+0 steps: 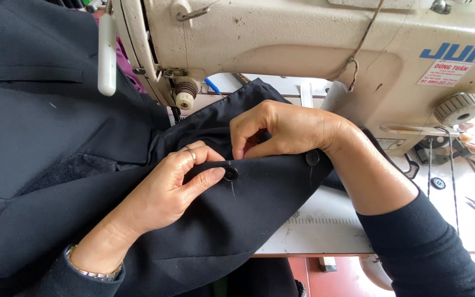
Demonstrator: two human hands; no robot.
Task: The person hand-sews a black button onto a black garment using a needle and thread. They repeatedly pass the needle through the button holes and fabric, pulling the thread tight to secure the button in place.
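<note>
The small round black button [230, 174] sits on the black woven jacket sleeve [248, 203], whose length runs left to right over the bench [314, 231]. The left hand [177, 184] pinches cloth, thumb touching the button; the right hand [281, 129], just far-right, pinches the sleeve.

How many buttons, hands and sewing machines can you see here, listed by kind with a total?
Black buttons on the dark garment: 2, one under the left thumb, one by the right wrist
Loose black button on the table: 1
Hands: 2, left hand and right hand
Cream sewing machine: 1
Total: 6
</note>
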